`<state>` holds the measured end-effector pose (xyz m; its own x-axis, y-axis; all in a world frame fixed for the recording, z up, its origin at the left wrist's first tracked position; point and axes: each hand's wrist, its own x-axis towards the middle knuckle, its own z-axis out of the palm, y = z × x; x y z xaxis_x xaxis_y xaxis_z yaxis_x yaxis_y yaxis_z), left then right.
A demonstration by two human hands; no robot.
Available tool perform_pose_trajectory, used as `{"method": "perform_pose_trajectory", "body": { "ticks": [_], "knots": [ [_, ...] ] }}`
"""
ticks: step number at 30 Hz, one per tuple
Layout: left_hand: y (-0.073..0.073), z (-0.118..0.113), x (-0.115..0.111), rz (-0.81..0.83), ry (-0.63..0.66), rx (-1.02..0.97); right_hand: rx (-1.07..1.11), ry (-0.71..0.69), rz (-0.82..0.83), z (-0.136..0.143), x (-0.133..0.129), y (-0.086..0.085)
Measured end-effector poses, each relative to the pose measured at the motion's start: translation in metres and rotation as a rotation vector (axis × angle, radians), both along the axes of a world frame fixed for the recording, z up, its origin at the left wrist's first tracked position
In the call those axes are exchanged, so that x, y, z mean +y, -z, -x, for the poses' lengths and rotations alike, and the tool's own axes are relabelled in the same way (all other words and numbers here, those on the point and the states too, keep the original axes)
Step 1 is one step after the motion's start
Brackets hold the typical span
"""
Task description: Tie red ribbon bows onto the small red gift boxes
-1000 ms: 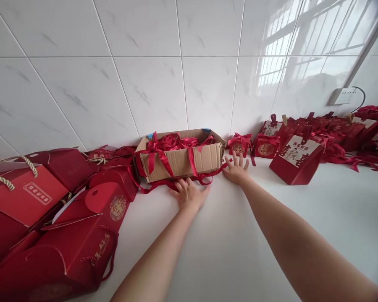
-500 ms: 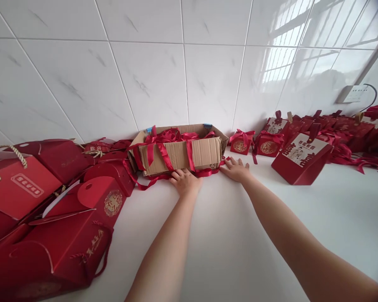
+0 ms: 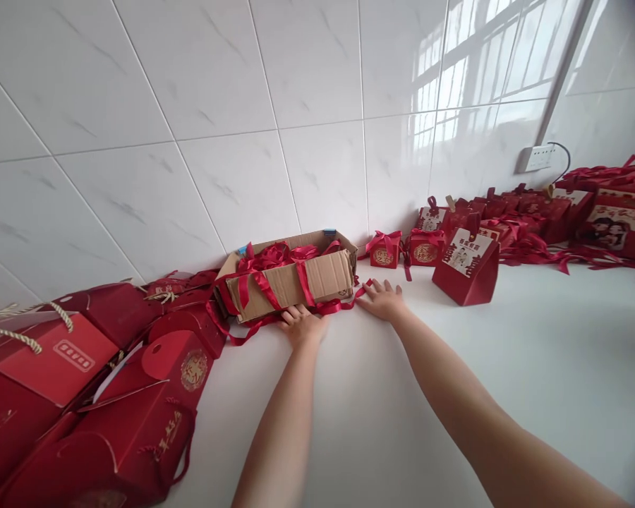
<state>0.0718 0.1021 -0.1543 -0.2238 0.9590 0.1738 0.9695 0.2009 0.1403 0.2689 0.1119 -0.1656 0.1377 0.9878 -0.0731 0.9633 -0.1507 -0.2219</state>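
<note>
A cardboard box [image 3: 325, 276] full of red satin ribbon [image 3: 272, 255] stands against the wall, with several strands hanging over its front. My left hand [image 3: 303, 327] rests palm down at the foot of the box, fingers spread and their tips against its lower front edge. To the right of the box my right hand [image 3: 383, 300] lies flat on the white table [image 3: 367, 395], fingers apart. A loose ribbon end [image 3: 363, 290] runs from the box's foot to its fingertips; whether they press on it I cannot tell.
Red gift boxes [image 3: 153, 395] with cord handles crowd the left side. Two small ribbon-tied boxes [image 3: 385, 251] stand right of the cardboard box, near a taller red box [image 3: 468, 268]. More red boxes and ribbons [image 3: 545, 247] fill the back right, below a wall socket [image 3: 537, 159].
The view has tilted and swung right, so the scene sits further left. Both hands stay flat near the cardboard box, with the right one now a little further from its corner.
</note>
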Motion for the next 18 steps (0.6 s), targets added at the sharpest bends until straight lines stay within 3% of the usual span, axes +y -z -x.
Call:
{"method": "perform_pose_trajectory", "body": {
  "ticks": [18],
  "knots": [
    [-0.005, 0.008, -0.022, 0.064, 0.089, 0.015, 0.013, -0.035, 0.003, 0.002, -0.031, -0.004]
  ]
}}
